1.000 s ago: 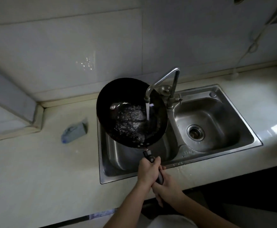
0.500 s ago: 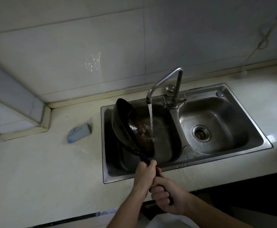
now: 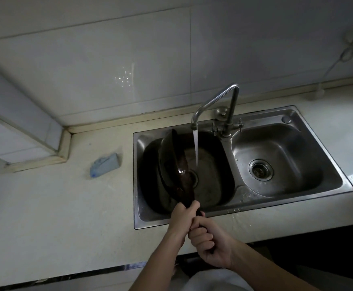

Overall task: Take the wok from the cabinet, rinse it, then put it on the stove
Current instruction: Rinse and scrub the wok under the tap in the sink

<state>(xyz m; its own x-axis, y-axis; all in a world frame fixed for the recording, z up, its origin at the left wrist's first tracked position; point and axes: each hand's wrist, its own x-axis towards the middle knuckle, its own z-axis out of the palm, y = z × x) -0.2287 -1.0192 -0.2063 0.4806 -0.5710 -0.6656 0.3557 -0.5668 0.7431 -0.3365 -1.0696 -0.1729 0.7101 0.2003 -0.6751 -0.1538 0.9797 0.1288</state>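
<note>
Wok handle mostly hidden inside hands; left basin drain partly behind wok.

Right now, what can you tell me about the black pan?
The wok is dark, round and deep, and looks like wet metal. It is tipped steeply on its side in the left bowl of the sink, its hollow facing right. The left hand and right hand both grip its dark handle. The tap's water falls just beside it.

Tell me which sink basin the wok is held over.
The left basin, under the running faucet; the wok tilts there. The right basin holds only its drain.
</note>
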